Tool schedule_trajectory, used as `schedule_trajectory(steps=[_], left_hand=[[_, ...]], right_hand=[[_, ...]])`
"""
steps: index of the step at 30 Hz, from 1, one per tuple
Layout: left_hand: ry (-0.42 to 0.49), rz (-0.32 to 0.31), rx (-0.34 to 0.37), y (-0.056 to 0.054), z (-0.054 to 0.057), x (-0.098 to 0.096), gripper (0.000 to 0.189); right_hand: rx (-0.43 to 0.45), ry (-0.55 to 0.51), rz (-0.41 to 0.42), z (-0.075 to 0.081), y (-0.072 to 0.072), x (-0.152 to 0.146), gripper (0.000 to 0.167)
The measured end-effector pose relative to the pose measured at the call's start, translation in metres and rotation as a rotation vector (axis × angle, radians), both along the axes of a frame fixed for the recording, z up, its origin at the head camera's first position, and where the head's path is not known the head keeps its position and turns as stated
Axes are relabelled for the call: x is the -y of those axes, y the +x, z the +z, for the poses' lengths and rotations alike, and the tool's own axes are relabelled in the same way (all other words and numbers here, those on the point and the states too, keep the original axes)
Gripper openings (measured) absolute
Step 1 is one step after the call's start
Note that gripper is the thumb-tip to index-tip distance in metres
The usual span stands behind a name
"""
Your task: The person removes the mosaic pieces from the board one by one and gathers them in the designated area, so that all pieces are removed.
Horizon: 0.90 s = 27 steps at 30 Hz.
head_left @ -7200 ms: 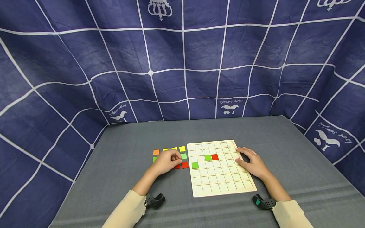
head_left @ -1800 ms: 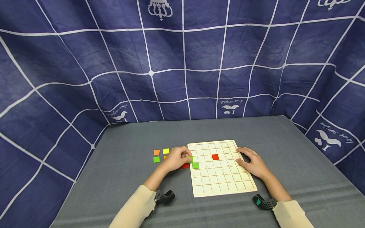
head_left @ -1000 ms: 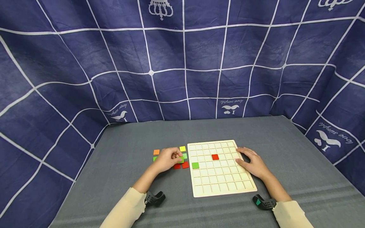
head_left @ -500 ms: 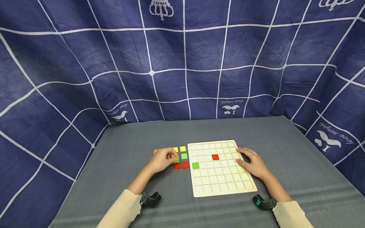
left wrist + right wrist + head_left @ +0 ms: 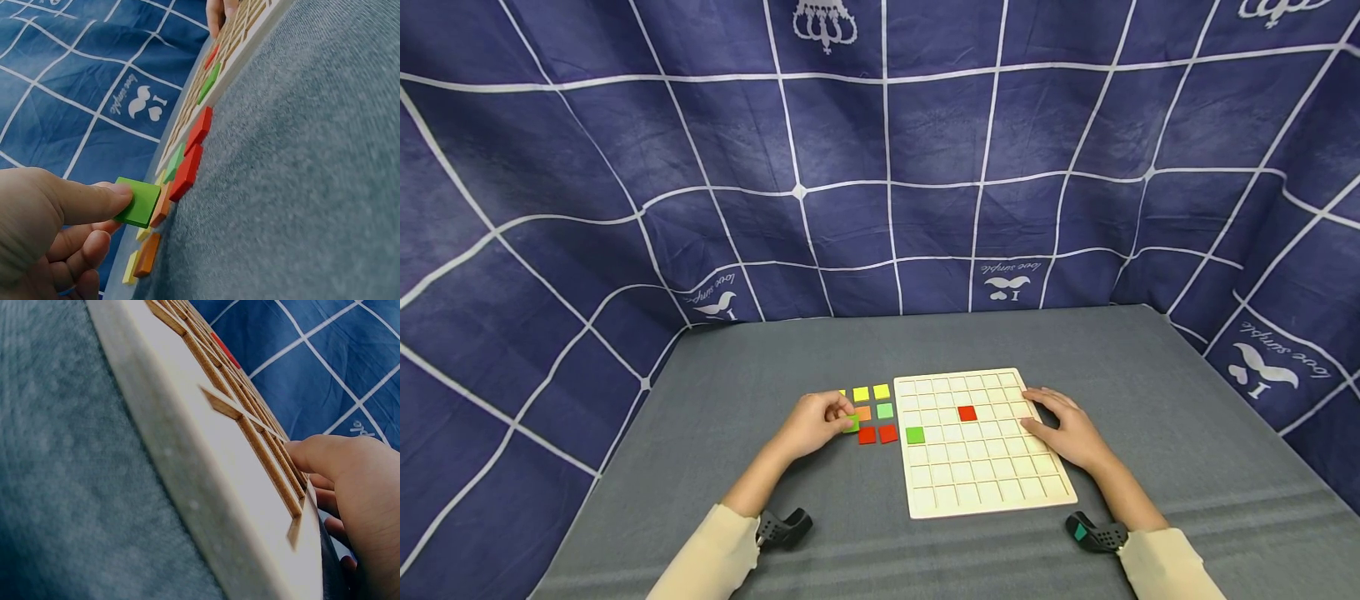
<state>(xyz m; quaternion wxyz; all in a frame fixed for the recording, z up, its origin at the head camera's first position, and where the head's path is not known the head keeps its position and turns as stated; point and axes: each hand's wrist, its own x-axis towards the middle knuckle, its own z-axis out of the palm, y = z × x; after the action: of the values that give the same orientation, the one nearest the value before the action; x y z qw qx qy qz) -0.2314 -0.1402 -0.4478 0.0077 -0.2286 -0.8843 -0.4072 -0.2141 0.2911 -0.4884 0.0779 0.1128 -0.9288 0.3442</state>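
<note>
My left hand [image 5: 814,423] pinches a square green tile [image 5: 139,201] between thumb and fingers, close over the left part of the loose tiles. To its right lie two red tiles [image 5: 888,433], an orange tile [image 5: 863,413] and a light green tile [image 5: 884,411]. The wooden grid board [image 5: 967,495] holds a red tile [image 5: 967,413] and a green tile [image 5: 915,435] in separate cells. My right hand [image 5: 1066,425] rests at the board's right edge, thumb on the rim and fingers relaxed. Part of the tile group is hidden behind the left hand.
Yellow tiles [image 5: 861,394] form the back row of the loose group, left of the board. Another orange tile [image 5: 147,255] shows in the left wrist view. A grey cloth [image 5: 850,533] covers the table, and a blue gridded curtain [image 5: 925,167] hangs behind it.
The green tile beside the red one on the board was lifted out by my left hand and carried left over the loose tiles. My right hand has stayed at the board's edge.
</note>
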Motion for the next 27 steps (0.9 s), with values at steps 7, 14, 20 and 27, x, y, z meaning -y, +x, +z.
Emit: schedule_trajectory(steps=[7, 14, 20, 27], left_hand=[[-0.012, 0.016, 0.026, 0.003, -0.003, 0.007, 0.008], [-0.016, -0.018, 0.059, 0.007, -0.003, 0.011, 0.007], [-0.018, -0.024, 0.080, 0.009, -0.002, 0.011, 0.007], [-0.023, -0.030, 0.071, 0.009, -0.006, 0.012, 0.007]], right_hand=[[0.002, 0.002, -0.002, -0.001, 0.000, 0.000, 0.056], [0.000, 0.000, -0.002, -0.001, 0.000, -0.001, 0.056], [0.000, -0.004, -0.001, -0.001, 0.000, -0.001, 0.056], [-0.003, -0.001, -0.006, -0.001, 0.000, 0.000, 0.056]])
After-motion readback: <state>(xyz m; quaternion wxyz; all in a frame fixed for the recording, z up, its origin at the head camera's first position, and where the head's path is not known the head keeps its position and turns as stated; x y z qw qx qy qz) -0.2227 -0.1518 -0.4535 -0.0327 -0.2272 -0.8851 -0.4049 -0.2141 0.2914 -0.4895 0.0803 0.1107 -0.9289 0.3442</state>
